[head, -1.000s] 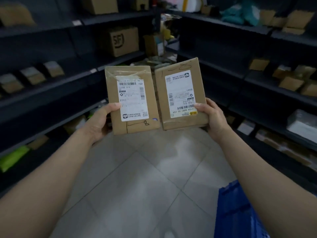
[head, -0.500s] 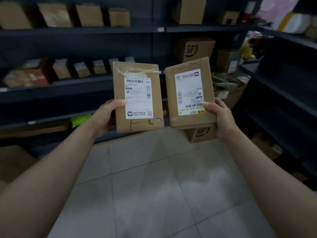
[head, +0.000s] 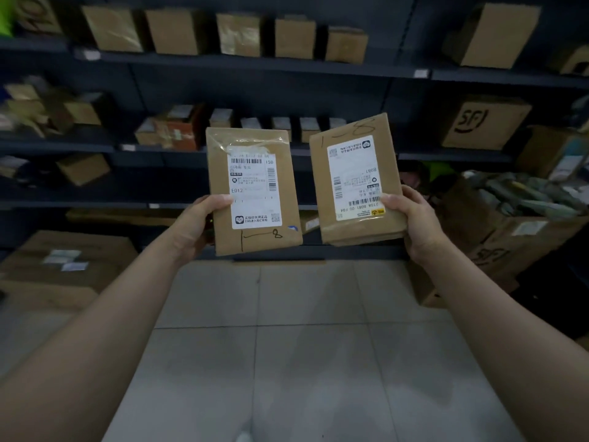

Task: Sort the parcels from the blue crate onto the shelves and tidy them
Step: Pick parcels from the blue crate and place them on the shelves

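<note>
The left hand [head: 197,223] and right hand [head: 411,218] each grip a "1-8" parcel at frame centre; match both to that shelf [head: 287,63] slot before releasing.

two brown labelled parcels [head: 253,193] [head: 355,183], held upright, side by side

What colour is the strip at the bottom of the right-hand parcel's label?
Yellow: the strip shows best in the head view.

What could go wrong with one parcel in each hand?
1. The left hand and right hand grip the left parcel and right parcel only by one side edge; one might slip.
2. The right parcel's label is upside down and could be misread.
3. With both hands full, tidying the shelves may be awkward.
</note>
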`<state>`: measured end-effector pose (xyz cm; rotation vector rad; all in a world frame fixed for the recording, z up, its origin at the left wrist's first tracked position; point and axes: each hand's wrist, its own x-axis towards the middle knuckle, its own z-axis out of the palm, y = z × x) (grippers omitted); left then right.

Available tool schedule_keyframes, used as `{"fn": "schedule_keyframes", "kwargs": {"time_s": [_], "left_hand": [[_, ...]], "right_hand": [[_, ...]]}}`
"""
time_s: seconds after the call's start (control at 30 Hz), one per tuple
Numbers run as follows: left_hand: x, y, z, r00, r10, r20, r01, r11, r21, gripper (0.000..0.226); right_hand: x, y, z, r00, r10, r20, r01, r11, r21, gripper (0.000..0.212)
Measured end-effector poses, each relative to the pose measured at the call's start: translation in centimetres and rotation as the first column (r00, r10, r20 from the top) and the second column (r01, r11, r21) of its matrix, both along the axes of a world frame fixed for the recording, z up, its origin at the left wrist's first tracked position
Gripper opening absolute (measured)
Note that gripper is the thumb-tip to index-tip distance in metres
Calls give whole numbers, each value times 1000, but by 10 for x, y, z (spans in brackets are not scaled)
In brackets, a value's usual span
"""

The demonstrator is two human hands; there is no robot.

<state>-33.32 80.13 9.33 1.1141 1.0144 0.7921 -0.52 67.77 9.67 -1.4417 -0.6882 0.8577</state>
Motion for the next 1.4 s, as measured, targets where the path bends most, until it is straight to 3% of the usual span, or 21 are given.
{"fn": "schedule_keyframes", "kwargs": {"time_s": [0.23, 0.37, 0.47, 1.0, 1.13, 1.27, 1.4], "left_hand": [[-61, 75, -11, 995, 91, -41, -93, 993, -67, 41], [-88, 108, -21, 995, 96, -32, -99, 989, -114, 50], [-97, 129, -35, 994, 111, -11, -111, 983, -145, 41], [-75, 219, -72, 979, 196, -60, -204, 964, -174, 70], [-82, 230, -85, 975, 199, -99, -217, 951, -223, 63], [-98, 241, -94, 980, 130, -152, -167, 950, -263, 78], [-128, 259, -99, 982, 81, -170, -128, 950, -284, 76]], "right_hand": [[-51, 94, -17, 999, 48, -18, -49, 998, -31, 87], [-67, 135, -29, 997, 75, -23, -77, 995, -64, 84], [-69, 163, -37, 995, 98, -19, -100, 990, -99, 85], [-38, 307, -56, 969, 241, -47, -246, 953, -178, 96], [-49, 326, -63, 968, 247, -43, -251, 947, -200, 93], [-71, 344, -68, 969, 249, -9, -245, 947, -209, 91], [-101, 361, -78, 979, 206, -5, -202, 955, -219, 88]]}}
